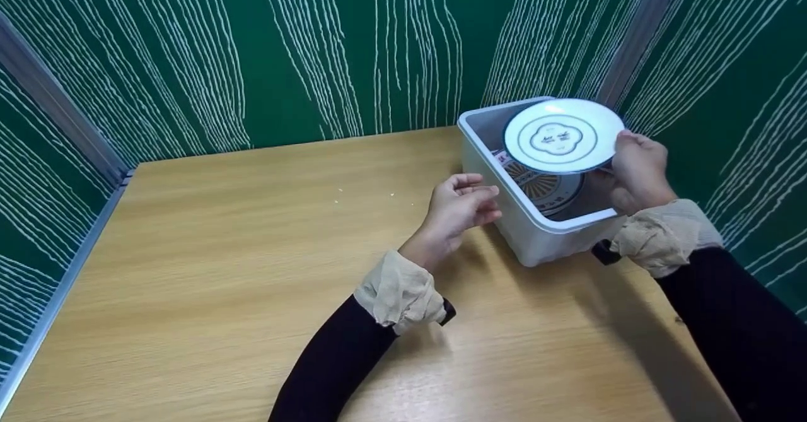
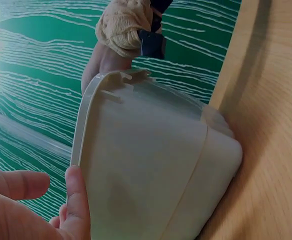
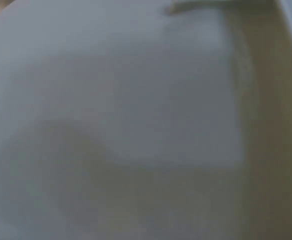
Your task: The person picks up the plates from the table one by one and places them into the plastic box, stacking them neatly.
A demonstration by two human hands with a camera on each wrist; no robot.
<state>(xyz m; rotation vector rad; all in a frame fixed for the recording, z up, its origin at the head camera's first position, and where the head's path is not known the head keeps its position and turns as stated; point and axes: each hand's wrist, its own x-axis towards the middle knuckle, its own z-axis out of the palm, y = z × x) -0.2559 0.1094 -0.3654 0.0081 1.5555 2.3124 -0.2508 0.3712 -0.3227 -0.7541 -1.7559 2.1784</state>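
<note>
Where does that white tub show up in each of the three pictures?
Head: the tub sits right of centre on the table, beside the left hand.
Left wrist: the tub fills the middle, seen from outside.
Right wrist: only a blurred pale surface; cannot tell.
Shared landmark: the green striped wall.
</note>
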